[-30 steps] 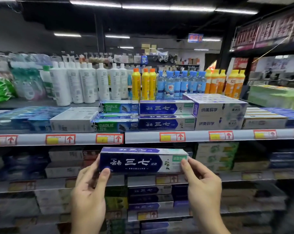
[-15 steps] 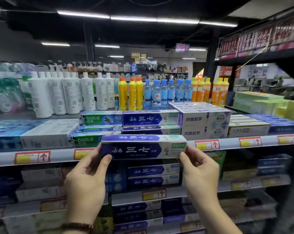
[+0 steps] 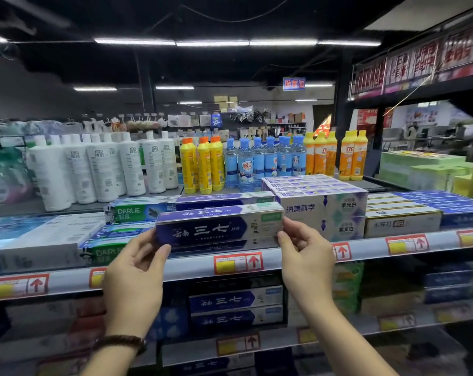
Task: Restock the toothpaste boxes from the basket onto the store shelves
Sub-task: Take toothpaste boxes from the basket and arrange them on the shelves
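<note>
Holding a long rectangular cardboard toothpaste box [image 3: 219, 226], dark blue and purple with a pale green-white end panel, both hands grip it by its short ends just above the glossy grey shelf rail [image 3: 192, 264]. The left hand [image 3: 133, 278] pinches the blue end, with the thumb on the front face and curled fingers behind. The right hand [image 3: 305, 256] pinches the pale end between thumb and fingertips, its other fingers loosely bent. The box lies level and lengthwise along the rail, directly over another carton of the same print; whether the two touch cannot be told. At 9 o'clock of it lie glossy green-and-white DARLIE cartons [image 3: 137, 211]; at 3 o'clock stands a block of white-and-lilac cartons [image 3: 322, 210]. At 12 o'clock, farther back, stand matte white plastic bottles [image 3: 94, 172], yellow bottles with orange caps [image 3: 202, 166] and clear blue-capped bottles [image 3: 257, 164]. At 6 o'clock a red-and-yellow price label [image 3: 238, 263] with an arrow sits on the rail, and below it two matching blue cartons [image 3: 235, 308] are stacked one tier down. A brown beaded bracelet [image 3: 121, 343] circles the left wrist.
</note>
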Action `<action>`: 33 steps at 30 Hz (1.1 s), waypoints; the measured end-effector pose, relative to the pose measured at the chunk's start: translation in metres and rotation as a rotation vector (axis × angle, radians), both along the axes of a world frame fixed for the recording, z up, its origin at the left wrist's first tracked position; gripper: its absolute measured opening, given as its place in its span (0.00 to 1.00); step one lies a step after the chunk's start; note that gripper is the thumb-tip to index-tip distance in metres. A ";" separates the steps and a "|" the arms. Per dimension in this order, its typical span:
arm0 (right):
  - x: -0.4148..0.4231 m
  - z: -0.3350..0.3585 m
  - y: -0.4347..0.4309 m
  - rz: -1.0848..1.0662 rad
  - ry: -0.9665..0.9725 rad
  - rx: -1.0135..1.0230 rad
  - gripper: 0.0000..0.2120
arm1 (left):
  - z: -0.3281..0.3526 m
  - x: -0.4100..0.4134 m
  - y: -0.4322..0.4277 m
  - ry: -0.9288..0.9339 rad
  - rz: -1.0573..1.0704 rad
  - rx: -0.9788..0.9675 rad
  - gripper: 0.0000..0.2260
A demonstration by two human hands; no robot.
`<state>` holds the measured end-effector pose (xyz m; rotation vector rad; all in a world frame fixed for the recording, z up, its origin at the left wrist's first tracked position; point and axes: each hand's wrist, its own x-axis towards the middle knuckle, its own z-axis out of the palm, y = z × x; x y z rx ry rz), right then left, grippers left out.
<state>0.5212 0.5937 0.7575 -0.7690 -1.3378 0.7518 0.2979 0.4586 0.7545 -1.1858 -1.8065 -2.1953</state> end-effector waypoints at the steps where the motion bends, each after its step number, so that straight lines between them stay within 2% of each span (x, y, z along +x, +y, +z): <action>1: -0.003 0.000 0.003 -0.003 -0.007 -0.002 0.14 | 0.001 -0.003 0.004 0.005 0.006 -0.011 0.18; 13: -0.018 -0.003 0.012 0.020 -0.045 0.015 0.18 | 0.012 -0.016 0.030 0.095 0.131 -0.125 0.19; 27: -0.024 -0.014 0.017 -0.028 -0.135 0.103 0.25 | 0.024 -0.010 0.038 0.100 0.138 -0.187 0.19; 33: -0.025 -0.018 0.018 -0.021 -0.135 0.105 0.25 | 0.027 -0.005 0.039 0.106 0.130 -0.200 0.19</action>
